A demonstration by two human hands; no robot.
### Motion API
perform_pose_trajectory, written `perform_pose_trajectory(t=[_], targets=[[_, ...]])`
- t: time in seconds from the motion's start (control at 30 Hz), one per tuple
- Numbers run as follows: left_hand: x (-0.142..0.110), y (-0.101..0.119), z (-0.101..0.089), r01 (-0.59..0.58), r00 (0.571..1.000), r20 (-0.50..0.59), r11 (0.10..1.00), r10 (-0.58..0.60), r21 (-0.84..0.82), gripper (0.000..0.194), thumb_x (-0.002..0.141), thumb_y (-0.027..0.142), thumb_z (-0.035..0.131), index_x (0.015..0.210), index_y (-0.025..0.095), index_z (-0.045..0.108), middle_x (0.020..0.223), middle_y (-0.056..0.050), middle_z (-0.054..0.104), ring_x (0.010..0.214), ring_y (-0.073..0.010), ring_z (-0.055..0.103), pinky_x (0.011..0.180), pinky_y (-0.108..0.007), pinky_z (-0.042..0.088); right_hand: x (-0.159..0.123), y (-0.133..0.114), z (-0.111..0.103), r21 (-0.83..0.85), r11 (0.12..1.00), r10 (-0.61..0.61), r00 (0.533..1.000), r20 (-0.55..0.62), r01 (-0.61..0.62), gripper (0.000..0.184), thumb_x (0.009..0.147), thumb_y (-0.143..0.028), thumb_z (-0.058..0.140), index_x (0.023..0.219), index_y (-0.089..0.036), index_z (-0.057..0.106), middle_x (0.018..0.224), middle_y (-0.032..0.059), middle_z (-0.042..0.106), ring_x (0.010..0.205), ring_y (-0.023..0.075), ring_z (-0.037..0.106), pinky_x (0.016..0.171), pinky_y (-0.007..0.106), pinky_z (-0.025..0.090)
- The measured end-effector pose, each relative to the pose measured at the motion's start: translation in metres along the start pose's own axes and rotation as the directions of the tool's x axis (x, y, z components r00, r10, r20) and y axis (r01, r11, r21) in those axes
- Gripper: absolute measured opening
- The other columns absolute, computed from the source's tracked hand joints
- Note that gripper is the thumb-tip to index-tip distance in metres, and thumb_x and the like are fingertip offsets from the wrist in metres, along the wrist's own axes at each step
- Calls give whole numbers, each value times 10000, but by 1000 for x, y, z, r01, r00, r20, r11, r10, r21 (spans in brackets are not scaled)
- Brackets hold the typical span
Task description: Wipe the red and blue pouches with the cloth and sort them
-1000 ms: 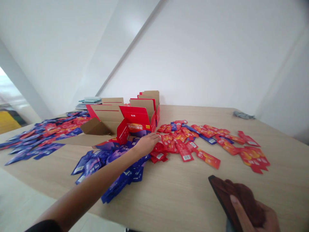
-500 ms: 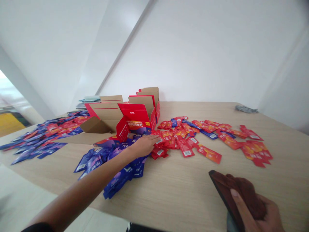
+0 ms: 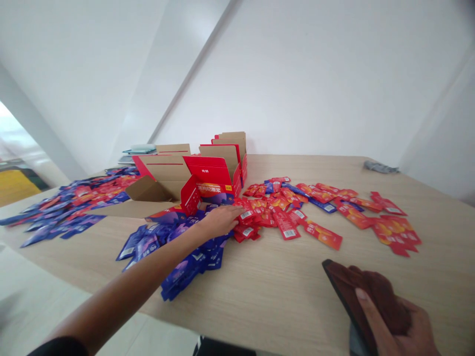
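Note:
My left hand (image 3: 221,221) reaches across the table and lies on the edge of a heap of red sachets (image 3: 286,226), fingers stretched out and fairly flat. What its fingertips touch underneath is partly hidden. Below my left wrist is a pile of blue-purple sachets (image 3: 181,277). At the lower right, my right hand (image 3: 411,326) is closed round a brown, folded, leather-like case (image 3: 371,296) with a dark edge, the thumb pressing on top. An open red carton (image 3: 190,198) stands behind my left forearm, its brown inside showing.
More red cartons (image 3: 218,173) with raised flaps stand in a row behind. Mixed blue and red sachets (image 3: 70,202) are spread at the left. Loose red sachets (image 3: 397,230) lie at the right. A grey cloth (image 3: 380,166) is near the far right edge of the table (image 3: 282,291).
The view has shifted very slightly. Both hands stay in nearly the same places, the left on the red sachets and the right round the brown case.

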State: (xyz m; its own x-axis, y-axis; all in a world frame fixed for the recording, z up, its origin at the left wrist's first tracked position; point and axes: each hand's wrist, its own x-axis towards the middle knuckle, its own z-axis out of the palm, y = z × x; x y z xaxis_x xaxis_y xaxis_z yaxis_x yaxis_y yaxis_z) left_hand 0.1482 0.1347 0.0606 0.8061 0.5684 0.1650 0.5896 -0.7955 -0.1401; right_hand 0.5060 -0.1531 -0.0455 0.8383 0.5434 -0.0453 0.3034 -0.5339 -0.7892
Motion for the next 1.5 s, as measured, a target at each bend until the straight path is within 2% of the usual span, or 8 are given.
perform_pose_trajectory(t=[0.3,0.47,0.6,0.7,0.77,0.93,1.13,1.5], targets=[[-13,52,-37,-95,991,-97,995,97,22,328,1049,214,515,1358,152,605,1224,-129,734,1131,-239,709,994,-357,535,-17,-12,2,86,988,-117,989,-90,125,712,657,-887,645,1005,-271,561,894,81,702,790,334,672,680,416,509],[1,114,-51,-356,922,-158,935,353,10,422,1107,431,412,854,186,646,733,-29,674,672,-173,665,674,-275,502,-31,-21,2,162,956,-239,969,-64,246,553,765,-773,654,1002,-279,584,777,-2,683,706,249,666,671,332,505],[55,158,-30,-407,911,-92,913,402,-32,409,1101,414,403,877,185,658,815,-57,705,762,-202,690,746,-312,527,-30,-13,4,234,914,-344,939,9,332,502,780,-726,682,964,-267,592,775,-13,697,686,215,661,648,291,508],[103,186,0,-367,926,-105,930,362,-34,283,1054,341,512,1208,153,658,1219,-145,709,1121,-267,681,954,-374,525,-31,-11,6,282,890,-379,925,24,357,477,799,-719,663,939,-270,582,732,-26,679,636,206,637,623,290,496],[128,201,22,-331,939,-112,943,325,-43,451,1028,371,561,1405,123,565,1466,-197,580,1368,-320,545,1100,-434,456,-33,-12,6,304,883,-380,925,19,356,464,808,-721,645,926,-279,568,701,-38,657,621,208,624,624,300,485],[150,220,67,-256,965,-94,961,246,-106,600,1079,496,402,1484,64,503,1548,-256,489,1441,-376,481,1149,-557,402,-30,-13,1,371,863,-412,903,122,344,434,816,-685,664,913,-274,564,719,-33,661,650,212,627,639,309,484],[117,220,57,-364,932,-85,906,354,-217,489,1089,432,400,1446,127,533,1496,-189,570,1410,-291,532,1173,-471,418,-20,-4,-21,582,781,-472,825,312,227,410,808,-609,729,916,-247,571,799,-22,646,747,194,615,696,291,488],[-21,226,18,-429,901,-161,768,403,-476,204,1049,231,493,1215,178,598,1359,-102,643,1395,-197,528,1226,-359,411,-11,7,-34,763,638,-391,897,204,105,474,792,-541,787,1110,-233,617,1021,75,729,924,261,693,779,349,562]])
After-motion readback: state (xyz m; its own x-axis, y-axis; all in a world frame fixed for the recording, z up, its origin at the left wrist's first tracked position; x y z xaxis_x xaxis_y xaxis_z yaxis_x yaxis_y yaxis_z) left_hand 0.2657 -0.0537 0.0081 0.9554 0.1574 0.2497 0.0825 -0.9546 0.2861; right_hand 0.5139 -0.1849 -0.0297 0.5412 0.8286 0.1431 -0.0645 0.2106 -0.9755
